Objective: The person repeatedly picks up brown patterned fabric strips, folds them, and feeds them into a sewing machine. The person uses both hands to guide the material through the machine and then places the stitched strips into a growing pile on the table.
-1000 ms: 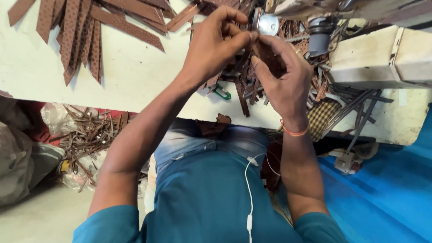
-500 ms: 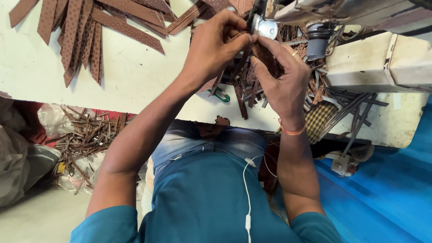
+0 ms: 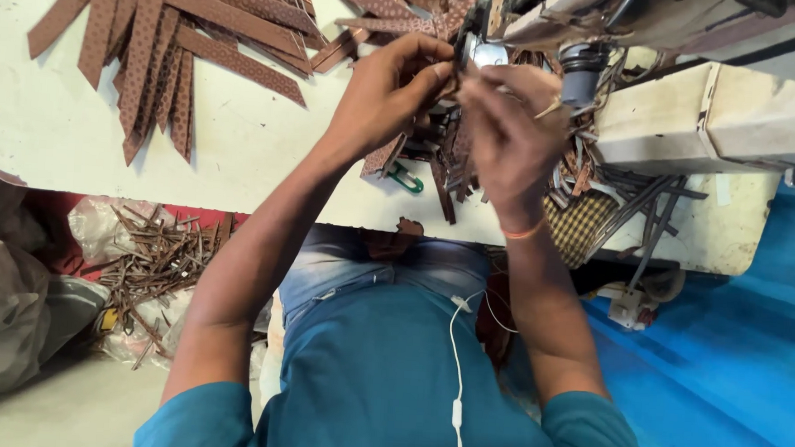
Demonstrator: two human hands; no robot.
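Scrap trimmings (image 3: 155, 261) lie heaped on the floor below the bench's near edge, at far left. On the pale bench (image 3: 238, 143) above them, toward its far left corner, a fan of brown patterned strips (image 3: 157, 48) lies flat. Further right, the left hand (image 3: 390, 96) has thumb and fingers pinched on a narrow strip piece (image 3: 460, 68) at the sewing machine's presser foot (image 3: 484, 51), near the far edge at mid-bench. A green-handled snip (image 3: 406, 177) lies just below that hand, among loose strips. The right hand (image 3: 511, 134) touches the left, its fingertips closed on the same strip piece. The sewing machine (image 3: 697, 49) body extends to the bench's right edge, with a checked cloth (image 3: 583, 226) hanging at the near edge beneath it.
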